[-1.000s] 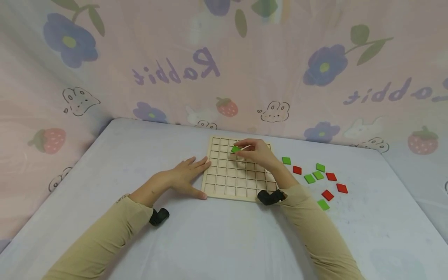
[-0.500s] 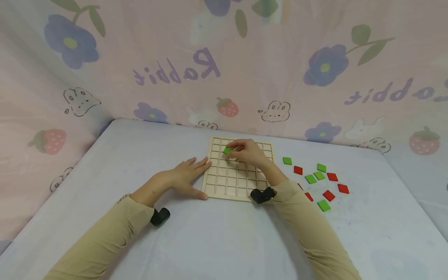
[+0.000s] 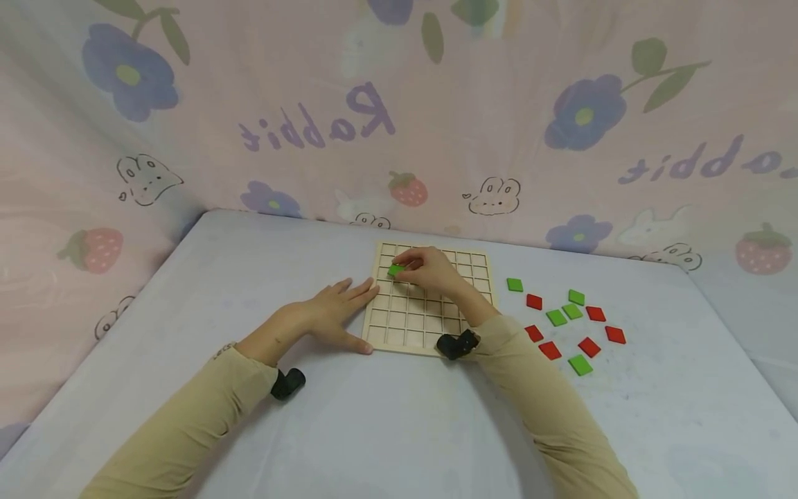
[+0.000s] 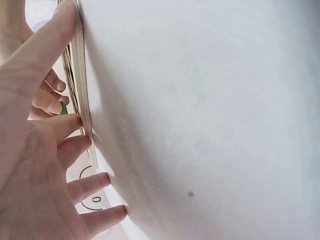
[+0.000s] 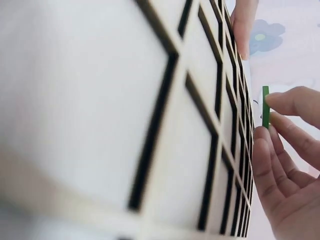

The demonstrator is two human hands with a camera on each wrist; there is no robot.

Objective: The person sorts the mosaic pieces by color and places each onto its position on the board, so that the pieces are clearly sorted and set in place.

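Note:
A wooden grid board (image 3: pixel 414 321) with square cells lies on the white table. My right hand (image 3: pixel 430 270) pinches a green square tile (image 3: pixel 395 270) over the cells at the board's upper left. In the right wrist view that green tile (image 5: pixel 266 106) stands on edge between thumb and fingers, just off the grid. Spread flat, my left hand (image 3: pixel 333 315) rests at the board's left edge. Its thumb and forefinger touch the rim, and the left wrist view shows the fingertips (image 4: pixel 117 212) down on the table. The right hand and forearm hide part of the board.
To the board's right lie several loose tiles, green ones such as a near green tile (image 3: pixel 580 365) and red ones such as a red tile (image 3: pixel 615 335). A patterned curtain (image 3: pixel 436 138) hangs behind the table (image 3: pixel 374 430). Black wrist cameras sit on both cuffs.
My right hand has moved left across the board with the green tile, toward the left columns. Red tiles formerly behind the right forearm now show. The left hand stays in place.

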